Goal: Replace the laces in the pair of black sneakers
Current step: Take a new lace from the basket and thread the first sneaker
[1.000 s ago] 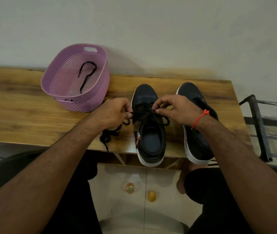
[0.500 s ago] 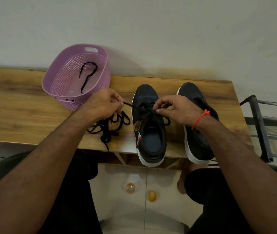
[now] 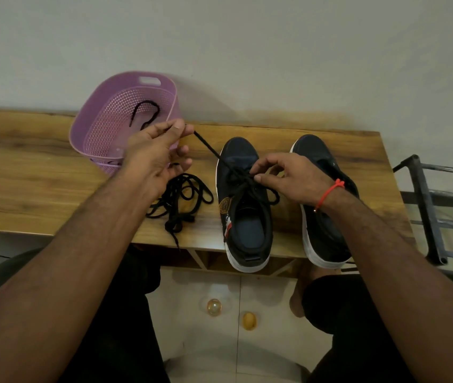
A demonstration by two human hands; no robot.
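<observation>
Our left hand (image 3: 155, 156) pinches a taut black lace (image 3: 208, 147) left of the laced sneaker (image 3: 243, 200); our right hand (image 3: 294, 179) pinches its crossing. The purple basket (image 3: 103, 139) holds another lace (image 3: 145, 113).

Crowded middle, bare wood at the left

The purple basket (image 3: 101, 139) stands at the table's (image 3: 26, 175) far edge with the left hand (image 3: 155, 152) just in front of it; a loose lace pile (image 3: 181, 200) fills the gap before the left sneaker (image 3: 243, 205). A taut lace (image 3: 208, 147) crosses between hand and sneaker. The right sneaker (image 3: 325, 233) sits just beside the left sneaker. A metal frame (image 3: 427, 205) blocks the right side.
</observation>
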